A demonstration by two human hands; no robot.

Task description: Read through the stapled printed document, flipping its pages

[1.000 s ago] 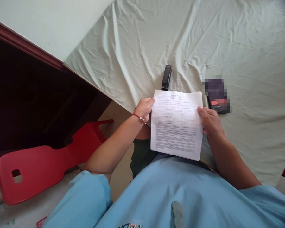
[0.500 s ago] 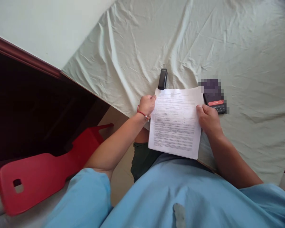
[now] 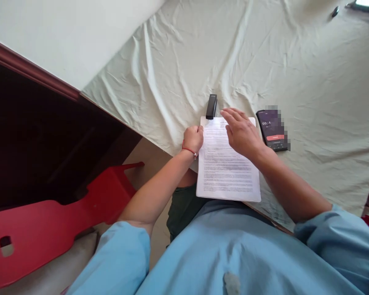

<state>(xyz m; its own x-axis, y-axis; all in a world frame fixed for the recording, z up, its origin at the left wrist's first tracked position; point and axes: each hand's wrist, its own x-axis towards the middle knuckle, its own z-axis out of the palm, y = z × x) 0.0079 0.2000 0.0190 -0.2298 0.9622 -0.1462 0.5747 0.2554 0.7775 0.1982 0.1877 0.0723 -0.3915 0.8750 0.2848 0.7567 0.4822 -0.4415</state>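
Note:
A stack of printed paper sheets (image 3: 229,176) lies at the table's near edge, its lower end close to my blue shirt. My left hand (image 3: 193,138) grips the stack's left edge near the top, fingers closed. Over the upper right of the top sheet is my right hand (image 3: 241,133), fingers stretched out toward the stapler and holding nothing; whether it presses on the paper I cannot tell. The black stapler (image 3: 212,106) stands just beyond the top edge of the stack, left of the right fingertips.
A phone (image 3: 272,130) with a lit, partly blurred screen lies right of the papers. Wrinkled pale cloth (image 3: 184,61) covers the table. To the left stands a red plastic chair (image 3: 43,225). Small dark objects, one of them a dark item (image 3: 335,11), show at the far right corner.
My right hand has let go of the stack's right edge and moved left over its top part, fingers extended. The left hand keeps its hold. The stack now lies flatter on the table.

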